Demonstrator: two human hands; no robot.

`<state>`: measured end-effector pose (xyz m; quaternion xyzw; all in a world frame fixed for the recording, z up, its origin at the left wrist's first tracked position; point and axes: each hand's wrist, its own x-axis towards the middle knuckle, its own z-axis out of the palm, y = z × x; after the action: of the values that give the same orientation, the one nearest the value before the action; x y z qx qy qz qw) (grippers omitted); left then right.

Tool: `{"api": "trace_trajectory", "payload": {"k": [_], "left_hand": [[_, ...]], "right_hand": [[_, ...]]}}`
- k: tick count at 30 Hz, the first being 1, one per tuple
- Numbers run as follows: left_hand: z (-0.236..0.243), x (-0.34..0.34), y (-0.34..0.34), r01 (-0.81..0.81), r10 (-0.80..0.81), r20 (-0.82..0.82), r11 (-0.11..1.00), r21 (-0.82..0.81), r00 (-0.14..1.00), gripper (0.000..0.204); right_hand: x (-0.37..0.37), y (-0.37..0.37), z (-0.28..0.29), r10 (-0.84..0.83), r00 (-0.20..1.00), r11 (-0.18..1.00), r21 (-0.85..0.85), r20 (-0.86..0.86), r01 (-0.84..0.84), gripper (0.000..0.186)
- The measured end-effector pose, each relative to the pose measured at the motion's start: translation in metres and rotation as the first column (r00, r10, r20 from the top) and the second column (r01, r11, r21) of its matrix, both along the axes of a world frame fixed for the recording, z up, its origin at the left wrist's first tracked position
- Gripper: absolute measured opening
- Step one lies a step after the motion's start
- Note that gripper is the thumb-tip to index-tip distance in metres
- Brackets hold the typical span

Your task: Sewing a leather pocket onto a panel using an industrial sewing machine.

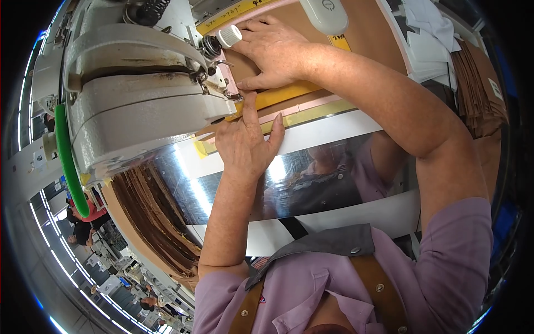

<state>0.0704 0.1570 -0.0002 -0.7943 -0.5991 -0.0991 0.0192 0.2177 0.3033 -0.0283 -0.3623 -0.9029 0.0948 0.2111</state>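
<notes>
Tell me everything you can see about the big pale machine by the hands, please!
The big pale machine looks like a sewing machine, with a rounded body of painted metal, stained brown in places. It fills much of the picture's upper left, its working end pointing right. That end has a ribbed white knob; a dark coiled spring sits higher up. A green bar curves past its left side. The left hand has a fingertip close to the working end; touching, I can't tell.

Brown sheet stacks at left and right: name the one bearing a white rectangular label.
The right stack of brown sheets, beside white material: a white rectangular label sits on it, whereas the left stack of brown sheets shows none.
</notes>
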Motion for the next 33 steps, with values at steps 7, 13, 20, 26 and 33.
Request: {"api": "trace_trajectory", "payload": {"k": [7, 13, 20, 26, 33], "left_hand": [[-0.009, -0.003, 0.002, 0.032, -0.032, 0.009, 0.997, 0.076, 0.999, 0.063], [-0.002, 0.006, -0.005, 0.0, 0.0, -0.007, 1.0, -0.027, 1.0, 0.06], [-0.007, -0.003, -0.003, 0.017, -0.018, 0.046, 0.999, 0.033, 0.999, 0.057], [-0.002, -0.006, -0.019, 0.052, -0.052, 0.008, 0.997, 0.054, 0.999, 0.061], [0.005, -0.012, -0.038, -0.005, 0.008, 0.081, 0.999, -0.037, 0.997, 0.059]], "right_hand": [[-0.009, 0.001, -0.003, -0.013, 1.0, 1.0, -0.022, -0.002, 0.013, 0.073], [-0.003, 0.004, -0.007, -0.003, 0.999, 1.0, -0.008, -0.045, 0.003, 0.056], [-0.007, 0.002, -0.009, -0.021, 0.999, 0.997, 0.075, -0.041, 0.024, 0.052], [0.0, -0.007, -0.005, 0.032, 0.999, 0.999, 0.039, -0.018, -0.031, 0.055], [0.008, -0.023, -0.004, 0.065, 0.997, 0.996, 0.056, -0.033, -0.063, 0.05]]}}
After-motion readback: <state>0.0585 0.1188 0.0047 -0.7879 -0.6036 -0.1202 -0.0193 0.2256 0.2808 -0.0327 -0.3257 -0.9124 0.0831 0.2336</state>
